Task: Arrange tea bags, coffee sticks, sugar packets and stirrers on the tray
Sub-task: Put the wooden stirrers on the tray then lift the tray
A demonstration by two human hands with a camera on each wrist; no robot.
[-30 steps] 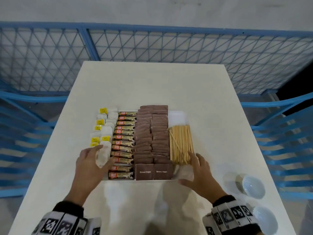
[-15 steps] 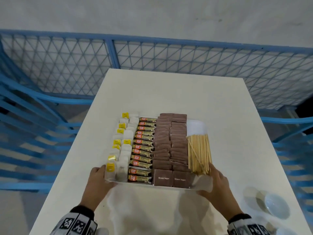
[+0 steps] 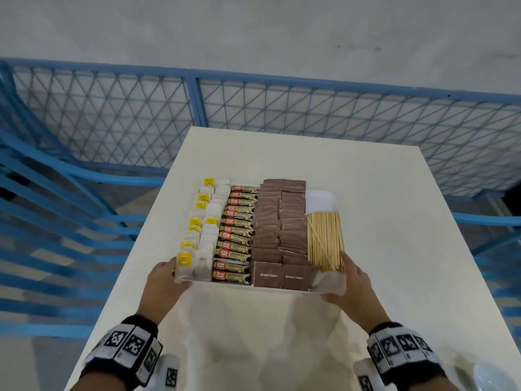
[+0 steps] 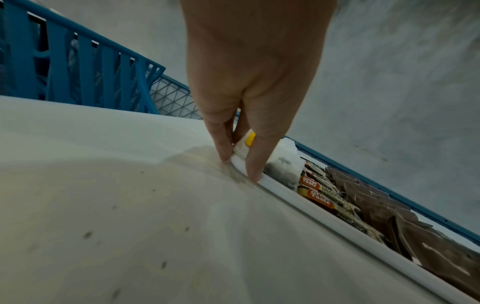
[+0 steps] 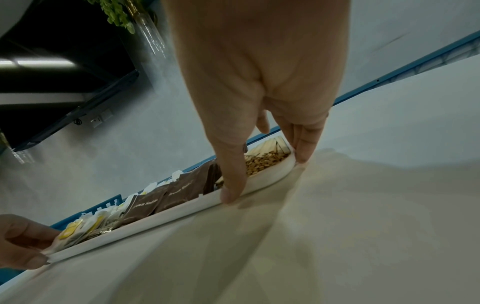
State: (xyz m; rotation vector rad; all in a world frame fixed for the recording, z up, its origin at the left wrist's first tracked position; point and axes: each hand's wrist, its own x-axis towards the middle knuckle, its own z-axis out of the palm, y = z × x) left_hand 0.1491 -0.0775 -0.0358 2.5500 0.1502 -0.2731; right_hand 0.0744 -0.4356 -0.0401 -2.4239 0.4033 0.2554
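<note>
A white tray (image 3: 322, 199) lies on the table, filled in rows: tea bags (image 3: 203, 230) with yellow tags on the left, then coffee sticks (image 3: 235, 230), brown sugar packets (image 3: 279, 221) and wooden stirrers (image 3: 324, 239) on the right. My left hand (image 3: 166, 280) grips the tray's near left corner, pinching the rim (image 4: 311, 207) beside a tea bag. My right hand (image 3: 349, 286) grips the near right corner, thumb on the near rim (image 5: 168, 216) and fingers along the side by the stirrers. Whether the tray is off the table cannot be told.
The white table (image 3: 282, 153) stretches beyond the tray to a blue mesh fence (image 3: 197, 108). Blue railings stand to the left and right. A white bowl (image 3: 492, 375) sits at the table's near right corner.
Both hands went from lying beside the tray's near end to gripping its two near corners. The head view has swung, so the tray sits further right in frame.
</note>
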